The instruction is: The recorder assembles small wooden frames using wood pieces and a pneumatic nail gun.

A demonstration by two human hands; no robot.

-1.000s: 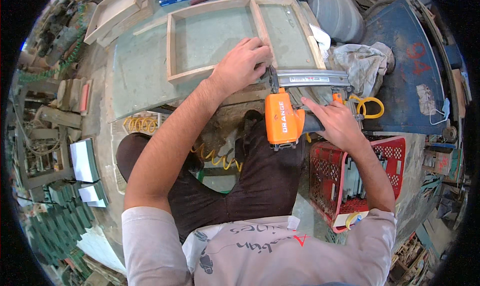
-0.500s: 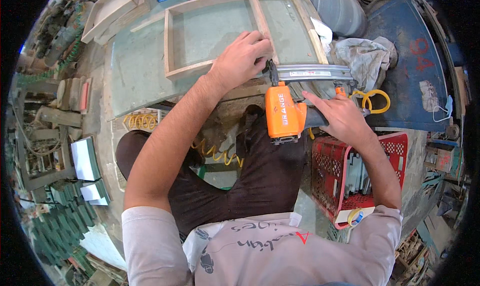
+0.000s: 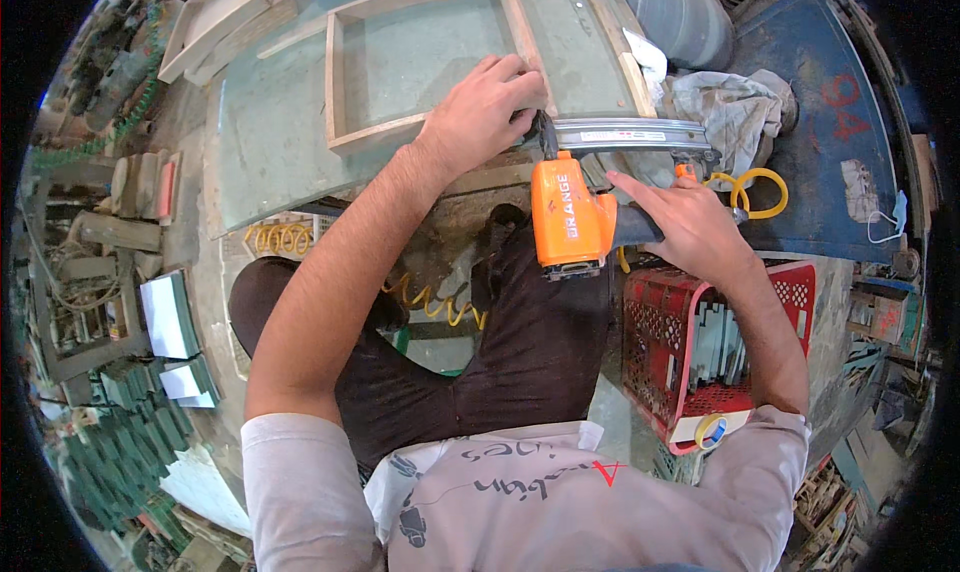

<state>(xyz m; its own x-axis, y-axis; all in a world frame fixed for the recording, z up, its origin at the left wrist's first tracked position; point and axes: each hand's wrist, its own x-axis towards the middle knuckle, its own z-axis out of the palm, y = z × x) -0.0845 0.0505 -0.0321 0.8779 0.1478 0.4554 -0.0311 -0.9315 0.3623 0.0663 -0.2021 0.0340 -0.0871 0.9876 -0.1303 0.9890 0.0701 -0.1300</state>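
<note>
My right hand [image 3: 690,222] is wrapped round the dark handle of an orange pneumatic nail gun [image 3: 568,212], its index finger stretched forward along the body. The gun's nose points away from me, against the near side of a wooden frame [image 3: 372,135]. My left hand [image 3: 488,102] is closed over that near rail, where a crossbar meets it, just left of the nose. Its curled fingers grip the frame and hide the joint. The frame lies flat on a greenish table [image 3: 270,152] and has one divider.
More wooden frames [image 3: 215,22] are stacked at the far left. A crumpled cloth [image 3: 735,112] and a grey drum [image 3: 675,22] sit at the far right. Yellow air hose [image 3: 765,194] loops behind the gun. A red crate [image 3: 655,332] with pale strips stands right of my legs.
The nail gun and my right hand have shifted very slightly, the gun's nose a little farther from me. My left hand keeps its place on the frame.
</note>
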